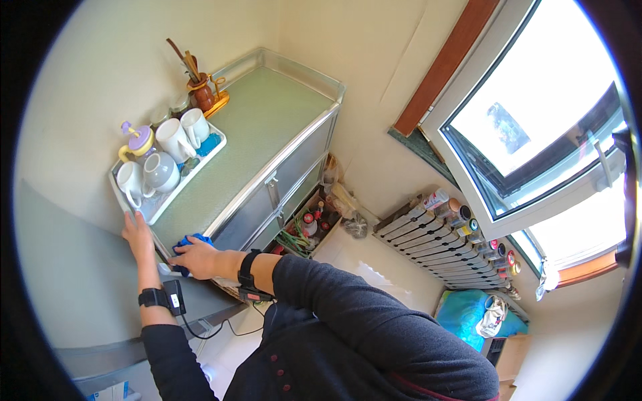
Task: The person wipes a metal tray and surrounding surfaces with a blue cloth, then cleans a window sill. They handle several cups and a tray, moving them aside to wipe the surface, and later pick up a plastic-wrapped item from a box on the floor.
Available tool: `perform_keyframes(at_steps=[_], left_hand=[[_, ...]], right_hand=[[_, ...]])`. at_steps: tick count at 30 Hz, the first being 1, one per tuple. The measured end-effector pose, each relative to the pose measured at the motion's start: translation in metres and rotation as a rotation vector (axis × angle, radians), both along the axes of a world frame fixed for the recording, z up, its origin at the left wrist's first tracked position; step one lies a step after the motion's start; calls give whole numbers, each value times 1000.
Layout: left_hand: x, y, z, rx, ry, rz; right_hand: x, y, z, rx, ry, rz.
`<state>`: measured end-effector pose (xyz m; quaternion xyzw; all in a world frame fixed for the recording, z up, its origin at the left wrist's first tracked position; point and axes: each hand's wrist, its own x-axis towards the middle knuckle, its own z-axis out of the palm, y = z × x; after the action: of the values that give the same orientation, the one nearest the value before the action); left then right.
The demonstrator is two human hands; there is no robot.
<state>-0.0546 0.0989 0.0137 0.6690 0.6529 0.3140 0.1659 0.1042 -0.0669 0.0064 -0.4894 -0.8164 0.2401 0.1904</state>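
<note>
My right hand (196,259) presses a blue cloth (183,244) onto the near left corner of a cabinet's green top (261,115). Its palm faces down and covers part of the cloth. At the near end of a white tray (155,216), my left hand (138,235) has its fingertips against the rim. In the tray stand white mugs (172,138), a grey-and-white round mug (161,173) and a cup with a purple lid (141,140). A blue piece (208,144) lies at the tray's far end.
Behind the tray, a brown holder with wooden utensils (201,92) stands by the wall. A raised metal rim (301,72) edges the cabinet's far end. A box of vegetables and bottles (308,225) sits on the floor. Jars (469,228) line the radiator (436,250) beneath an open window (521,120).
</note>
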Motion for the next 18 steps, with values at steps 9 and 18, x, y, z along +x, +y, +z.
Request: perform_keyframes(at_steps=[9, 18], left_hand=[[2, -5, 3, -3, -96, 5], [8, -16, 18, -54, -127, -4]], right_hand=[[10, -11, 1, 172, 31, -2], [89, -15, -14, 672, -3, -214]])
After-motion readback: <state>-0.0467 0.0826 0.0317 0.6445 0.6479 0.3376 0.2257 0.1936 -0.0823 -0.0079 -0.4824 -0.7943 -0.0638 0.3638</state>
